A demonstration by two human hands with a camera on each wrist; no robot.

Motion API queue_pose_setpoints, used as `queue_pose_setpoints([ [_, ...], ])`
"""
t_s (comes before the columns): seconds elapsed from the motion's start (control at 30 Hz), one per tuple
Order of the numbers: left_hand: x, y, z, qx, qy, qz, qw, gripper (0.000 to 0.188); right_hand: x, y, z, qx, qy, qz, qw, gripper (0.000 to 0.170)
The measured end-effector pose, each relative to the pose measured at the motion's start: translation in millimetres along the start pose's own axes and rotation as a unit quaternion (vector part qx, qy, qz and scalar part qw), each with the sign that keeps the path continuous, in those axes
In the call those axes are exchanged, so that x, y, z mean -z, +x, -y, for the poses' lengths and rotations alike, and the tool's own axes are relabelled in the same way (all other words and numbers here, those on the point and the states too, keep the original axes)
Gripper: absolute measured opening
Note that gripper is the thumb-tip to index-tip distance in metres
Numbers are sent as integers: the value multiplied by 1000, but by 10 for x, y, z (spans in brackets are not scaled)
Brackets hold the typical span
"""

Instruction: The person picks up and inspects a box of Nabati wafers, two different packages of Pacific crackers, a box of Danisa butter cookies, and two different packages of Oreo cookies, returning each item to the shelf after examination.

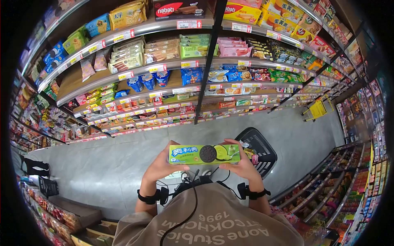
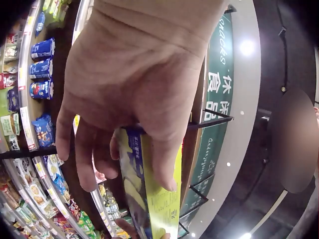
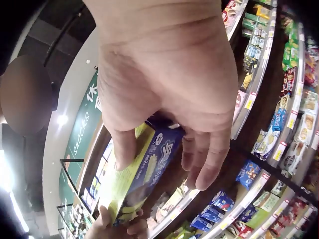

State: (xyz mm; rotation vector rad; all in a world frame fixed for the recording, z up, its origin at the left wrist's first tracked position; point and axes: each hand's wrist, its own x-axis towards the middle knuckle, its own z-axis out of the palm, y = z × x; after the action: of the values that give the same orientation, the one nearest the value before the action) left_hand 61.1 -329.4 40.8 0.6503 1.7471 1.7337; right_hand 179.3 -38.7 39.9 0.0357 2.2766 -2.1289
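A long green box of sandwich cookies (image 1: 188,155), printed with a dark cookie and white-blue lettering, is held level in front of the body in the head view. My left hand (image 1: 160,165) grips its left end, and my right hand (image 1: 243,165) grips the right end. Seen from the left wrist, the left thumb (image 2: 162,167) lies along the pale green face of the cookie box (image 2: 162,209), fingers on the opposite side. In the right wrist view, the right thumb (image 3: 124,152) presses the box's (image 3: 142,174) light face while the fingers curl behind it.
A black shopping basket (image 1: 273,158) with several packages stands on the grey floor (image 1: 164,135) by the right hand. Ahead runs a snack shelf (image 1: 188,67) with packaged goods. A yellow cart (image 1: 318,109) stands far right; at left are another person's legs (image 1: 36,166) and another basket (image 1: 48,186).
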Motion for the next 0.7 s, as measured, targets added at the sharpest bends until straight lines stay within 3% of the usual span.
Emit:
queue_pose_setpoints([
  [0.7, -617, 421, -382, -20, 115, -28, 993, 63, 775, 2, 54, 76, 82, 4, 994, 83],
])
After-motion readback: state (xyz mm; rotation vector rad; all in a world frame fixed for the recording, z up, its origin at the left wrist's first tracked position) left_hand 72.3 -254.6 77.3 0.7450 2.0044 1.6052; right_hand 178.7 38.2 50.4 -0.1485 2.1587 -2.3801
